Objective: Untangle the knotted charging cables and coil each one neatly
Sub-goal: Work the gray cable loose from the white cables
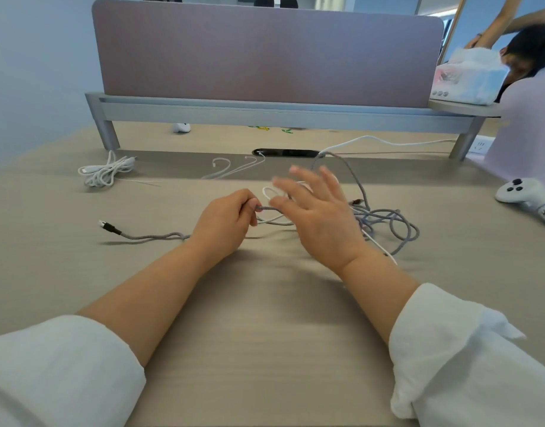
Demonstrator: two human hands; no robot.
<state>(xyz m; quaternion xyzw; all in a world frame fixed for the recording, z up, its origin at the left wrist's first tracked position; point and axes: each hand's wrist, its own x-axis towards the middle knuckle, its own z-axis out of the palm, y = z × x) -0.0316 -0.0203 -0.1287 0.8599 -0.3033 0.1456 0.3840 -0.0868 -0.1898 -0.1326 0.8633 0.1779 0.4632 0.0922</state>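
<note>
I'm pinching the grey cable [154, 237] in my left hand [225, 224], anchoring it. My right hand [320, 220] is hovering spread open above the tangle [388, 223].

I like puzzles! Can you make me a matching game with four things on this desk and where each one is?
Things:
1. grey braided cable
2. bundled white cable
3. white controller
4. tissue pack

Places:
A. on the raised shelf, far right
B. far left part of the desk
C. pinched by the left hand
D. right edge of the desk

Pairs: 1-C, 2-B, 3-D, 4-A
</note>
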